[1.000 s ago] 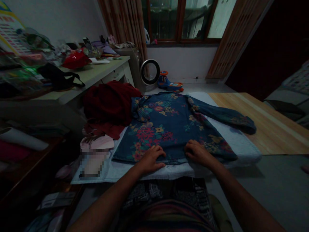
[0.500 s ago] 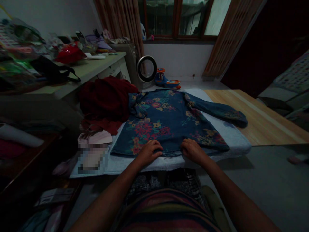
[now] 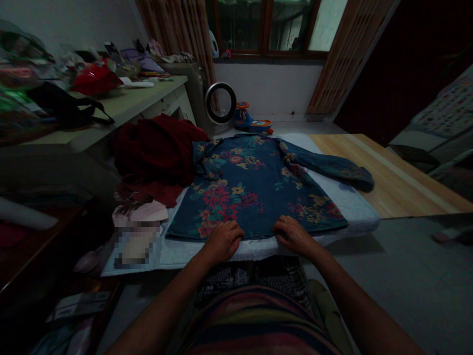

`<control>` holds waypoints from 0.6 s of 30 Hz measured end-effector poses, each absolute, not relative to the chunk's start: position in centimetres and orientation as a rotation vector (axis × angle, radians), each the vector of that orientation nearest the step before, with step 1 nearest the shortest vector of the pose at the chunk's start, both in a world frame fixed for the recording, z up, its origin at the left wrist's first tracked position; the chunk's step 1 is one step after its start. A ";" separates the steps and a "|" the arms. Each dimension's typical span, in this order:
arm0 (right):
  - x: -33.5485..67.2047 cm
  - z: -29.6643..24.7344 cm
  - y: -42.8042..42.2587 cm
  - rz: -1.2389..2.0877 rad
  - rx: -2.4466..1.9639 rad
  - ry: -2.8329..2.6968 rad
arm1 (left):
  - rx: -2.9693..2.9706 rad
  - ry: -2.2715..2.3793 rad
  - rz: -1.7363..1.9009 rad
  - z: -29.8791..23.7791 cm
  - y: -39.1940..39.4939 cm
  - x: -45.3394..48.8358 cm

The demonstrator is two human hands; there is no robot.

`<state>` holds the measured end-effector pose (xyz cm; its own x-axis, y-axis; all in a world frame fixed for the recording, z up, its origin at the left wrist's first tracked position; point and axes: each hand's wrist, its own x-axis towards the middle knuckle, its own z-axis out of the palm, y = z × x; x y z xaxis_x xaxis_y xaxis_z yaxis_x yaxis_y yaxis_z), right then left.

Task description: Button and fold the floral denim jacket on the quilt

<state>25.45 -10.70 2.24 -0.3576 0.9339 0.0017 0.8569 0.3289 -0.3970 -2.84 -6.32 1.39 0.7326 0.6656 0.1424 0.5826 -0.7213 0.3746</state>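
while leaning over the table [image 3: 373, 172], have both hands at the near hem of the shirt [image 3: 251, 187]; see it spread front and centre on the white cloth [image 3: 351, 217], with collar far and hem close; have the left hand [image 3: 224, 240] knuckles up, with grip narrow and fingers curled in at the hem; have the right hand [image 3: 292, 236] a little way along, likewise curled narrow, fingertips at the hem; cannot tell, for either grip, whether pinching fabric or only pressing on it; see a short stretch of hem between the two.

see the right sleeve [image 3: 332, 167] stretched out past the white cloth, ending over bare wood; see the left sleeve [image 3: 209, 160] bunched beside the red cloth [image 3: 158, 148]; nearer on the left, find the pink cloth [image 3: 140, 214] and a pixelated item [image 3: 135, 246], too blurred to name; farther left, notice the side table [image 3: 142, 93] with a red bag [image 3: 96, 77] and a black bag [image 3: 70, 106]; beyond the shirt, notice a toy car [image 3: 253, 123] below the window [image 3: 284, 24].
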 end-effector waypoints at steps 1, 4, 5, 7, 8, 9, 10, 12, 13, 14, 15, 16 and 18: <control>25.5 2.2 -10.7 0.495 -1.631 -2.358 | 2.634 0.972 0.364 1.6 -6.6 -2.5; 25.7 2.1 -10.8 0.509 -1.649 -2.344 | 2.638 0.932 0.372 2.3 -7.3 -0.8; 25.7 2.1 -10.8 0.511 -1.656 -2.338 | 2.636 0.907 0.388 2.3 -7.4 -0.2; 25.7 2.0 -10.9 0.513 -1.674 -2.318 | 2.616 0.844 0.402 2.1 -7.3 1.1; 25.7 2.0 -10.9 0.512 -1.684 -2.303 | 2.596 0.821 0.402 1.9 -7.1 1.6; 25.7 2.0 -10.9 0.514 -1.692 -2.291 | 2.569 0.813 0.406 1.6 -6.9 2.0; 25.7 2.0 -10.9 0.519 -1.696 -2.281 | 2.536 0.819 0.415 1.3 -6.6 2.4; 25.7 2.0 -10.9 0.536 -1.695 -2.264 | 2.455 0.845 0.449 0.7 -6.1 2.8; 25.7 2.0 -11.0 0.545 -1.693 -2.257 | 2.415 0.857 0.469 0.5 -5.9 2.8; 25.7 2.0 -11.0 0.549 -1.694 -2.249 | 2.382 0.863 0.485 0.4 -5.8 2.9; 25.6 2.0 -11.0 0.548 -1.697 -2.239 | 2.357 0.866 0.497 0.4 -5.7 2.8; 25.6 1.9 -11.0 0.543 -1.704 -2.228 | 2.341 0.869 0.506 0.4 -5.7 2.8; 25.4 1.8 -11.1 0.524 -1.720 -2.206 | 2.334 0.882 0.518 0.5 -5.8 2.7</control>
<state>25.44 -11.09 1.76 -0.2421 0.9702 0.0082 0.8629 0.2191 -0.4555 2.75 -5.79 0.46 0.7054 0.6934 0.1469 0.4661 -0.6099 0.6409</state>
